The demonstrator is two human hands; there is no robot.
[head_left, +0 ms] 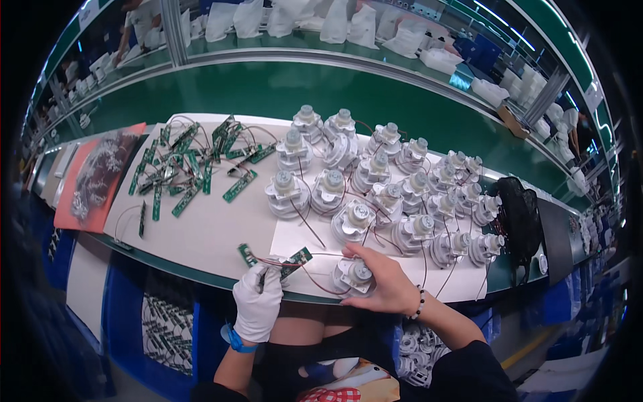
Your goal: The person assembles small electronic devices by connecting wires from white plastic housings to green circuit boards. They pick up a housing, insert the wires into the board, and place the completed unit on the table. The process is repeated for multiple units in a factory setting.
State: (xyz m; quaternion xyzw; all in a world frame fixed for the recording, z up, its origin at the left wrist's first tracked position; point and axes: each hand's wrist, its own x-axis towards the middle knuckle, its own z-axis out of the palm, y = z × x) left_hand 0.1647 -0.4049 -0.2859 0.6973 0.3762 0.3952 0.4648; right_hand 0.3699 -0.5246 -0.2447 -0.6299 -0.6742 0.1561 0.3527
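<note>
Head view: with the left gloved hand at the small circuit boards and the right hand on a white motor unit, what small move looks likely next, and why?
Probably drawing one small green board toward the white motor unit. The gloved left hand pinches at the boards and their thin red wires, which run to the unit under the bare right hand at the table's near edge. How they join is too small to tell.

Hiding the lower side of the white motor unit under the right hand; being too small to read, the green circuit board details; being cut off at the upper-left frame, a co-worker.
</note>
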